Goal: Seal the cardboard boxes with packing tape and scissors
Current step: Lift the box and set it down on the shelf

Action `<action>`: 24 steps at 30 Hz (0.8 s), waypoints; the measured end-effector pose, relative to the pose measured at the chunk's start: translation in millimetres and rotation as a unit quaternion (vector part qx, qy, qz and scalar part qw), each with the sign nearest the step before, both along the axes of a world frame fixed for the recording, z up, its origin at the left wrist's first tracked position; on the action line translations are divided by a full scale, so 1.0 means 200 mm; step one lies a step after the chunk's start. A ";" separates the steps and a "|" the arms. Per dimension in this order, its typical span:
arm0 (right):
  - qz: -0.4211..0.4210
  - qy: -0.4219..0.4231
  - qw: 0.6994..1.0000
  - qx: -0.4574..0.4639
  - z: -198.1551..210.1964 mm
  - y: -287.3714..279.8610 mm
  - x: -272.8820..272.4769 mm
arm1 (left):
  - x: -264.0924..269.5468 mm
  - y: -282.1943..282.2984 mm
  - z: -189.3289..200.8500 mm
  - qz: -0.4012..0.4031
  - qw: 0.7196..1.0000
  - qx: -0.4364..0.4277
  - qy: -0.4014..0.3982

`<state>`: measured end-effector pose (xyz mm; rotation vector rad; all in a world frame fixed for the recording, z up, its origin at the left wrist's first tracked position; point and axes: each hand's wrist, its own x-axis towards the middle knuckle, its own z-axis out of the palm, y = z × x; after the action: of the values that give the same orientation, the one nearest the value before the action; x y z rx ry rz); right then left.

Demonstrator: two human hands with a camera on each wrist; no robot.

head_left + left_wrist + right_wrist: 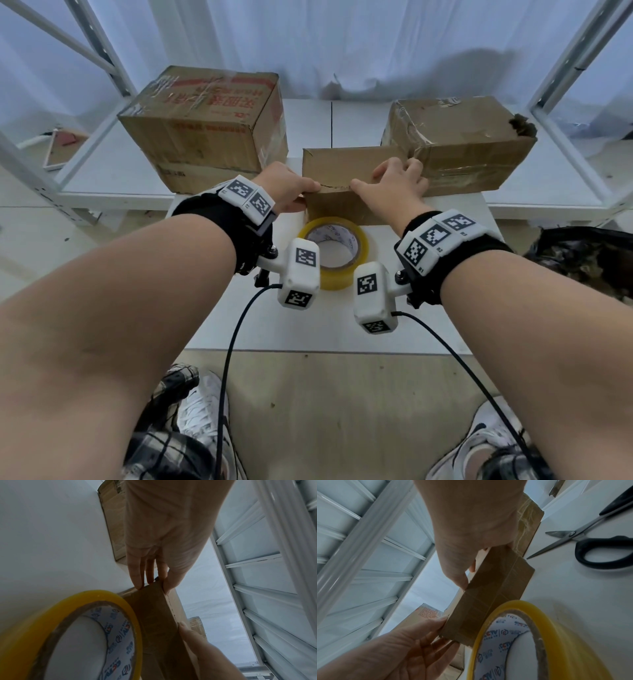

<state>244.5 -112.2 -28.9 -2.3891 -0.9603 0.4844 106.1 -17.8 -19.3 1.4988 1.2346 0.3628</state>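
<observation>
A small brown cardboard box (342, 171) lies on the white table (274, 325) between two larger boxes. My left hand (301, 195) is at its near left corner, thumb on the top edge and straight fingers (137, 582) against the left end. My right hand (387, 178) rests on the box top, thumb along the near edge and fingers spread further back. A cracked seam runs between the two thumbs. A roll of yellowish packing tape (334, 253) lies flat just in front of the box. Black-handled scissors (590, 545) lie half open on the table beside the box's right end.
A large printed cardboard box (205, 130) stands at the back left and a worn, taped box (459, 144) at the back right, touching the small box. White shelf frames (561, 85) flank the table. A black bag (582, 257) lies at the right.
</observation>
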 end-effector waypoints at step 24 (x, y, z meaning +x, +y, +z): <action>-0.013 0.006 0.999 -0.035 0.00 0.05 -0.03 | 0.03 -0.02 0.00 0.015 0.999 0.040 0.019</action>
<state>239.0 -102.9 -28.2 -2.4550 -0.9200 0.5286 111.4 -22.4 -19.9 1.5632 1.2873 0.4108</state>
